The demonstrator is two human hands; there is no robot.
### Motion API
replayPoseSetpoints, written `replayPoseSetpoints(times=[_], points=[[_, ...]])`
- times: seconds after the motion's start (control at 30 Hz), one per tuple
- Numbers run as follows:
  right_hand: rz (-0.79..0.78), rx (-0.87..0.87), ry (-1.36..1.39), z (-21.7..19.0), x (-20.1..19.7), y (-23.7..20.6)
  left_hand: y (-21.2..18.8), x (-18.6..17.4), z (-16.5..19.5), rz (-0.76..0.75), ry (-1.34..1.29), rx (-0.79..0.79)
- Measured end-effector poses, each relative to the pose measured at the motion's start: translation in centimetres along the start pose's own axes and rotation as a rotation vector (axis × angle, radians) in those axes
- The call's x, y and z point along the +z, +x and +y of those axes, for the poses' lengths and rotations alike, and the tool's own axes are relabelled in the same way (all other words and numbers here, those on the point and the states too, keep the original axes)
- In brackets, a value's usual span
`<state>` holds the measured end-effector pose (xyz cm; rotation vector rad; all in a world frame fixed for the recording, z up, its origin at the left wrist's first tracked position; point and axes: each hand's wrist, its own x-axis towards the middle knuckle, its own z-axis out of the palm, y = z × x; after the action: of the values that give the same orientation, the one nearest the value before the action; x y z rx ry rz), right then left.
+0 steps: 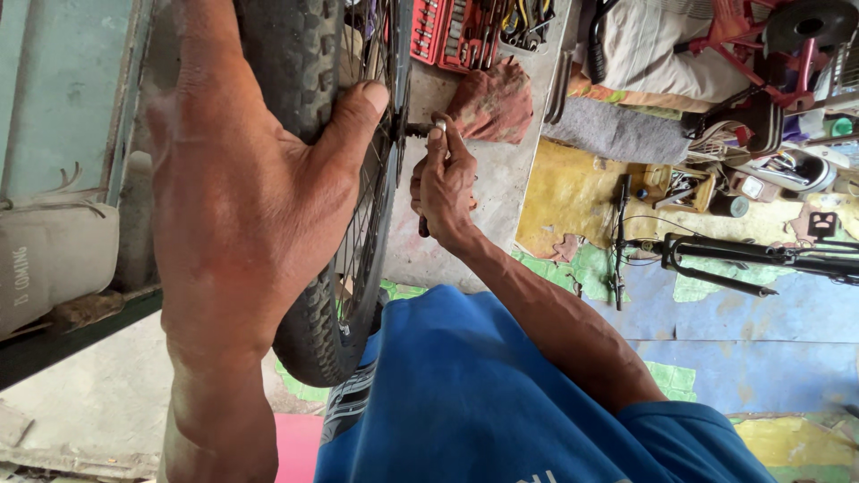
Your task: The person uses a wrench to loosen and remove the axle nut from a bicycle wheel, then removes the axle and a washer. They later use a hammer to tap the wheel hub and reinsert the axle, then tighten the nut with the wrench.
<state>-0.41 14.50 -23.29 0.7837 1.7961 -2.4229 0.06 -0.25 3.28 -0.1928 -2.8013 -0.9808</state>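
One bicycle wheel (pixel 353 224) stood upright, edge-on, its axle (pixel 418 130) pointing right. My left hand (pixel 242 206) wrapped its knobby tyre (pixel 291 63); my right hand (pixel 445 183) pinched the axle end, clutching one dark tool (pixel 423 226).

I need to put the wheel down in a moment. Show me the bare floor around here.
Bare concrete lies between the wheel and the yellow mat, below the red rag. The blue floor patch beneath the black bicycle frame is also bare. Crowded: the red tool tray at top, and the clutter at top right.
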Motion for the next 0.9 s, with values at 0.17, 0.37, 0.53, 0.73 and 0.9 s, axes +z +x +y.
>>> replayPoseSetpoints(times=[0.17, 0.37, 0.53, 0.73, 0.9], points=[[0.004, -0.015, -0.037, 0.14, -0.11, 0.03, -0.01, 0.18, -0.15, 0.033, -0.013, 0.032], [0.012, -0.010, -0.007, 0.36, -0.11, 0.11, 0.14, 0.10, -0.08, 0.009, -0.032, 0.026], [0.013, -0.017, -0.006, 0.55, -0.15, 0.13, 0.13, -0.06, 0.15, 0.018, -0.044, 0.038], [0.002, -0.055, -0.018, 0.89, -0.38, 0.04, 0.07, 0.10, 0.02, 0.008, 0.006, 0.036], [-0.003, -0.077, -0.017, 1.01, -0.43, -0.03, 0.02, 0.26, -0.17, 0.007, -0.002, 0.047]])
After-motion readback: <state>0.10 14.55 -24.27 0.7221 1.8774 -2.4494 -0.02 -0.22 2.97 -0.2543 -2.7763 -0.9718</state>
